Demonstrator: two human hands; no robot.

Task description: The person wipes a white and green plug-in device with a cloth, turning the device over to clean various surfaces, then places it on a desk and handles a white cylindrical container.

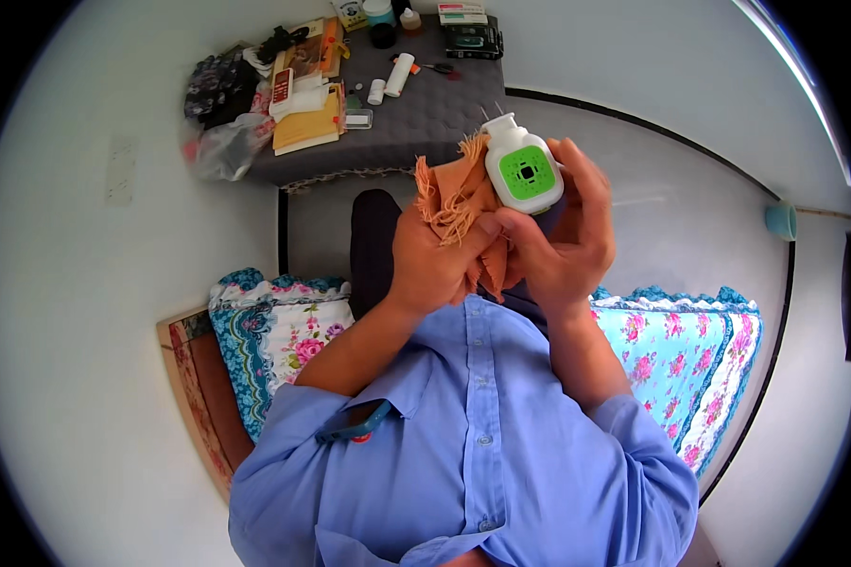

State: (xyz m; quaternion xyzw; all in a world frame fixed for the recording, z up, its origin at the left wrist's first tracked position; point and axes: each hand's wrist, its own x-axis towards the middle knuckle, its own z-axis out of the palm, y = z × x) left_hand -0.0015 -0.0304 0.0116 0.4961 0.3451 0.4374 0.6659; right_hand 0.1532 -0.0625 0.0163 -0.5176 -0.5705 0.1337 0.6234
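A frayed orange cloth (458, 189) is bunched in my left hand (424, 263), whose fingers are closed round it. My right hand (572, 248) grips a white plug-in mosquito repeller (527, 174) with a green face and two thin metal prongs at its top. The repeller is tilted, its green side up toward me, with the cloth against its left edge. Both thumbs meet just under it, near the cloth. Some right-hand fingers are hidden behind the repeller.
Ahead stands a table with a grey quilted cover (416, 109). On it are a white bottle (400, 75), a red and white handset (282, 87), papers, bags and several small containers. Floral cloths (676, 364) lie at both sides of me. A phone (357, 420) sits in my shirt pocket.
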